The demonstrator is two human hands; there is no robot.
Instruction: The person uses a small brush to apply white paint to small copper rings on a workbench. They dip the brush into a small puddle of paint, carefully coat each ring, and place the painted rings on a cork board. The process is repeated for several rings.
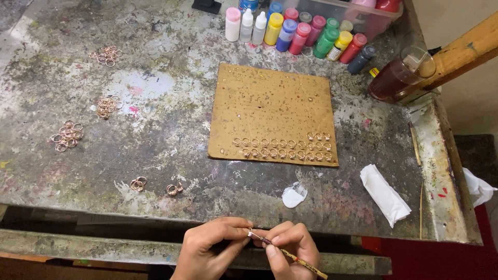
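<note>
My left hand (210, 249) pinches a small gold ring (251, 232) at the near edge of the worktable. My right hand (290, 249) holds a thin stick-like tool (298, 258) whose tip touches the ring. Ahead lies a brown cardboard sheet (272, 98) with two rows of several gold rings (282, 148) set along its near edge. Loose piles of gold rings (67, 136) lie on the left of the table, and two small clusters (139, 183) sit near the front edge.
Several coloured paint bottles (301, 33) stand at the back by a clear plastic bin (363, 15). A glass of dark liquid (397, 75) stands at the right. A folded white cloth (384, 193) and a small white dish (294, 196) lie near the front.
</note>
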